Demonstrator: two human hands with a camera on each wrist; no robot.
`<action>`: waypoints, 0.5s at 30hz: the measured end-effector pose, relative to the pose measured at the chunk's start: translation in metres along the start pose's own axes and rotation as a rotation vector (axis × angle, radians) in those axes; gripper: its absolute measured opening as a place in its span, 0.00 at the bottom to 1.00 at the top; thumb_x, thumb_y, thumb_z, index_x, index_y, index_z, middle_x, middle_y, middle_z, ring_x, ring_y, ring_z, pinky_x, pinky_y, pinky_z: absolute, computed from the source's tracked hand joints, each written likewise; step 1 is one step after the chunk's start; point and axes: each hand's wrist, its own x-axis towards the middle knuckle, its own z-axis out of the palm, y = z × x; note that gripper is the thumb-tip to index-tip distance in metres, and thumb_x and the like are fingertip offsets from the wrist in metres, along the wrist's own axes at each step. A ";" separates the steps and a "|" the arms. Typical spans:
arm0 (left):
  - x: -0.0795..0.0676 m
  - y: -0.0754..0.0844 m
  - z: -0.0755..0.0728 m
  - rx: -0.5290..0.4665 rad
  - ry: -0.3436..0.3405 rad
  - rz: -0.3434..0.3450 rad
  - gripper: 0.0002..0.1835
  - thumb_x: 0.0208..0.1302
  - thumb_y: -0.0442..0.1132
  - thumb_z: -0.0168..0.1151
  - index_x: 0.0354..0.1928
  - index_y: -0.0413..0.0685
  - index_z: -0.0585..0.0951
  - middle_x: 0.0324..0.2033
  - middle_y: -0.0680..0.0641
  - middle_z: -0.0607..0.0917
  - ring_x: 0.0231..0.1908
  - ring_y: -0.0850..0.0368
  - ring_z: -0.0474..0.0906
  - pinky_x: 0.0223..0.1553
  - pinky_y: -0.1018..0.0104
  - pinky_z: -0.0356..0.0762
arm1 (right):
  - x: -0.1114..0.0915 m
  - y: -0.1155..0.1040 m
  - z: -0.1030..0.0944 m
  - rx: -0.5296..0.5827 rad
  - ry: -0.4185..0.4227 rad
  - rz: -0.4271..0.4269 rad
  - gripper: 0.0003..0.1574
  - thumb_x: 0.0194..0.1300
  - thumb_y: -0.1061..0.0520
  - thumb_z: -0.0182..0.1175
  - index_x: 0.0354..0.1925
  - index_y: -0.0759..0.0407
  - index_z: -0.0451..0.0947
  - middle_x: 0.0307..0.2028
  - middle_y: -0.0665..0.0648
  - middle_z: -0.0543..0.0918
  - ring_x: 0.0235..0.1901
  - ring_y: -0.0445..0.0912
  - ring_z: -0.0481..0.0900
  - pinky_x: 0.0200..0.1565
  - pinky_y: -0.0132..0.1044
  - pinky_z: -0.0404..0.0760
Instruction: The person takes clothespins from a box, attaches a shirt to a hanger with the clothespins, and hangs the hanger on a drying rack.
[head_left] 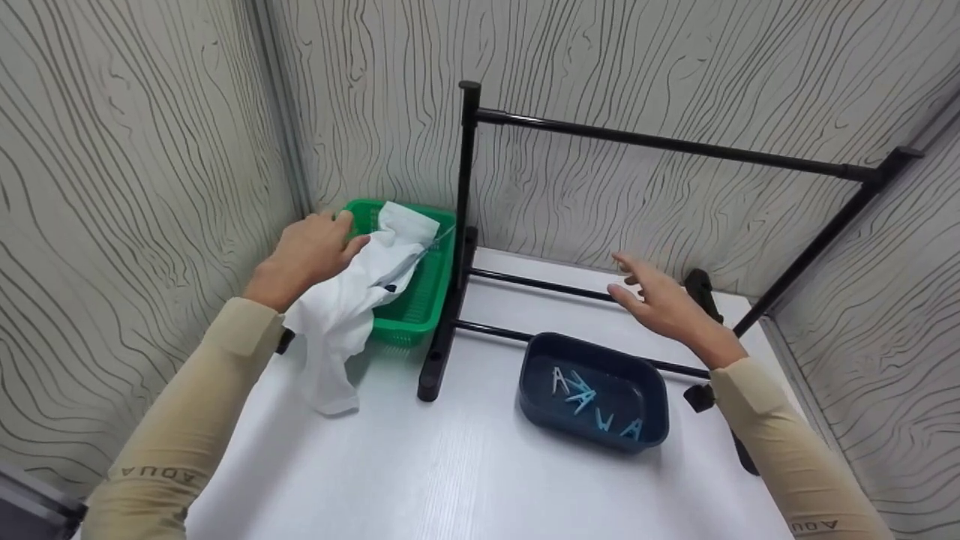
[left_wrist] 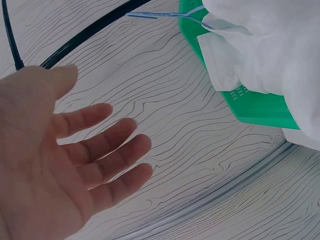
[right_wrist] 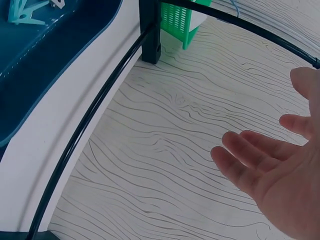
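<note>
My left hand [head_left: 311, 251] hovers over the left side of a green basket [head_left: 409, 330], its fingers spread loosely with nothing in them. White cloth [head_left: 349, 300] lies in that basket and hangs over its front left edge onto the table; a blue string [left_wrist: 165, 15] trails from it. My right hand [head_left: 660, 300], relaxed and holding nothing, is above the lower bars of a black rack [head_left: 667, 145]. Below and left of it stands a dark blue tub [head_left: 540, 416] with several clothespins [head_left: 581, 397], light blue and one whitish, inside.
The rack's left upright [head_left: 465, 187] rises right beside the basket, and its top bar spans the back. Wood-grain panels [head_left: 150, 150] enclose the white table [head_left: 420, 465] at the back and both sides. The tub sits against the front lower bar.
</note>
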 end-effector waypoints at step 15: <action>-0.026 0.003 0.021 -0.112 0.132 -0.040 0.17 0.70 0.51 0.47 0.41 0.42 0.69 0.26 0.44 0.72 0.25 0.51 0.69 0.25 0.60 0.67 | -0.014 -0.003 0.033 0.027 -0.028 -0.071 0.30 0.67 0.45 0.53 0.64 0.52 0.63 0.53 0.56 0.77 0.44 0.47 0.79 0.44 0.47 0.77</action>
